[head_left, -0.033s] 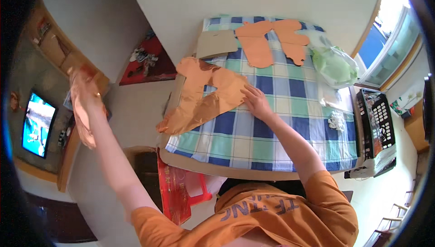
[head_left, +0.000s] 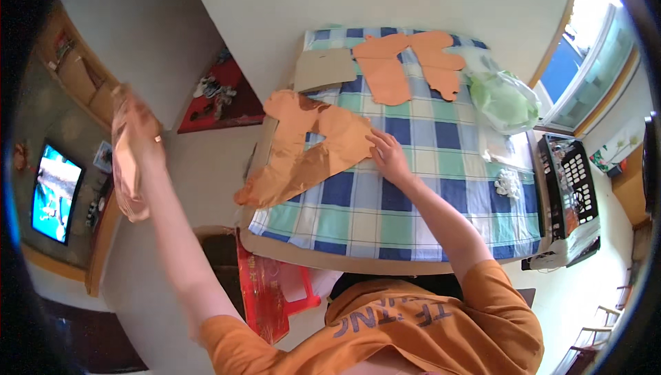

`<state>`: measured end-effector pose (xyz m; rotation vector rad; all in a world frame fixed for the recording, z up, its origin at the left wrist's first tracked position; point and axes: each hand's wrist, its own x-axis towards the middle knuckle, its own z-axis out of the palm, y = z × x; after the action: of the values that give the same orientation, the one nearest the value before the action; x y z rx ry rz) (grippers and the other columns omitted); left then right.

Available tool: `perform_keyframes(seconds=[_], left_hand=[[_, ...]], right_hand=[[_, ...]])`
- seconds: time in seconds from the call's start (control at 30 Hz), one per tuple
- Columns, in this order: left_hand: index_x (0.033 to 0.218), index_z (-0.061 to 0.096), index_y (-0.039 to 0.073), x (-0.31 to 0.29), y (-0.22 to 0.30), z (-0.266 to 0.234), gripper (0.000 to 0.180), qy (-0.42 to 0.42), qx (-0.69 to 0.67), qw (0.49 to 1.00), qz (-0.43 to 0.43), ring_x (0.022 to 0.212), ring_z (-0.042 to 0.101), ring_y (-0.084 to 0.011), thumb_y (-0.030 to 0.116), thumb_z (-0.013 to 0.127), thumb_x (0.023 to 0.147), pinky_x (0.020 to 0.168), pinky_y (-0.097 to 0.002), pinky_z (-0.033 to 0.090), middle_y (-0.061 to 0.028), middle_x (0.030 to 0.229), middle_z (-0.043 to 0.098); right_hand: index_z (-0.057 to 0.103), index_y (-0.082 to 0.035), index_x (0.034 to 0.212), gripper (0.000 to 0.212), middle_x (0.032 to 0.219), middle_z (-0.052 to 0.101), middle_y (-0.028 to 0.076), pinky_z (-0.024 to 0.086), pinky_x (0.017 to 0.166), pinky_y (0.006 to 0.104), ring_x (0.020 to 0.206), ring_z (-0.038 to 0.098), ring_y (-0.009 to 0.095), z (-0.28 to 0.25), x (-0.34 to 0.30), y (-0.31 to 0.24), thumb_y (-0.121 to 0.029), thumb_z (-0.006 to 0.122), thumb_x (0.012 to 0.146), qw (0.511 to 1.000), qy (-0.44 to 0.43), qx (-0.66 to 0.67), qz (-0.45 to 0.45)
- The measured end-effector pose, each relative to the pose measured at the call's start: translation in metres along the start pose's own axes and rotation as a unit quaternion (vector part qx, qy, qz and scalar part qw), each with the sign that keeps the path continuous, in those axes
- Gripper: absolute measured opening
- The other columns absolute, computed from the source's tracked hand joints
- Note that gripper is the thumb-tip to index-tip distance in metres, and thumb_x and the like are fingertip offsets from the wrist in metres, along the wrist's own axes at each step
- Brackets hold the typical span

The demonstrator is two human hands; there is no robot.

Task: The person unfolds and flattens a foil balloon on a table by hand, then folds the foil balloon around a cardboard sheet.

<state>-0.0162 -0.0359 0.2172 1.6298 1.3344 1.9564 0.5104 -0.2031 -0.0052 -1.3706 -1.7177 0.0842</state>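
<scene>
My right hand [head_left: 390, 157] lies flat on the desk [head_left: 441, 189], fingers [head_left: 377, 138] spread and pressing the right edge of the orange cut-out sheet [head_left: 310, 144]. That sheet sits at the left end of the checked cloth [head_left: 413, 203], its lower corner drooping past the desk edge. The droop and the wrinkles say thin, limp and very light, paper or foil-like; I judge it creases and tears easily and slides on the cloth unless pinned. Best hold looks like a wide part near the edge with a flat palm or a soft two-sided pinch, not the narrow lobes.

My left hand [head_left: 138, 131] is raised well left of the desk, blurred, closed on a crumpled orange piece [head_left: 125, 168] that hangs below it; fingers wrap it, exact pinch I cannot tell.

Beyond the sheet on the cloth: a tan card [head_left: 323, 69], then a second orange cut-out [head_left: 410, 62] lying flat. Right of that, a green plastic bag [head_left: 506, 100]. Far right of the desk, a black crate [head_left: 568, 182]. Below the desk's left corner, a red box [head_left: 268, 289].
</scene>
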Motion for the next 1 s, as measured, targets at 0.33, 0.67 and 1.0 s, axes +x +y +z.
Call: perform_keyframes(seconds=[0.33, 0.67, 1.0], left_hand=[[0.124, 0.063, 0.015, -0.345, 0.139, 0.261, 0.034, -0.582, -0.176, 0.767, 0.206, 0.121, 0.051, -0.0306, 0.014, 0.060, 0.090, 0.105, -0.0400, 0.039, -0.0125, 0.127, 0.058], [0.130, 0.058, 0.026, -0.465, 0.114, 0.229, 0.041, -0.611, 0.054, 0.714, 0.337, 0.137, 0.035, -0.0342, 0.032, 0.057, 0.089, 0.101, -0.0695, 0.029, -0.0125, 0.142, 0.044], [0.139, 0.048, 0.017, -0.357, 0.066, 0.236, 0.053, -0.451, 0.130, 0.877, 0.104, 0.134, 0.039, -0.0337, 0.029, 0.064, 0.089, 0.108, -0.0501, 0.030, -0.0178, 0.143, 0.043]], right_hand=[[0.061, -0.001, 0.118, 0.026, 0.108, 0.065, 0.004, 0.046, 0.085, 0.0250, 0.100, 0.059, 0.012, -0.113, -0.057, 0.016, -0.015, 0.054, 0.098, 0.943, 0.127, 0.200, 0.232], [0.043, 0.001, 0.133, 0.043, 0.114, 0.063, 0.011, 0.049, 0.083, 0.0278, 0.097, 0.061, 0.016, -0.166, -0.103, 0.056, -0.018, 0.057, 0.097, 0.900, 0.137, 0.235, 0.340], [0.043, -0.004, 0.129, 0.047, 0.083, 0.064, 0.004, 0.047, 0.062, 0.0233, 0.069, 0.059, 0.009, -0.175, -0.117, 0.056, -0.002, 0.060, 0.085, 0.871, 0.215, 0.190, 0.398]])
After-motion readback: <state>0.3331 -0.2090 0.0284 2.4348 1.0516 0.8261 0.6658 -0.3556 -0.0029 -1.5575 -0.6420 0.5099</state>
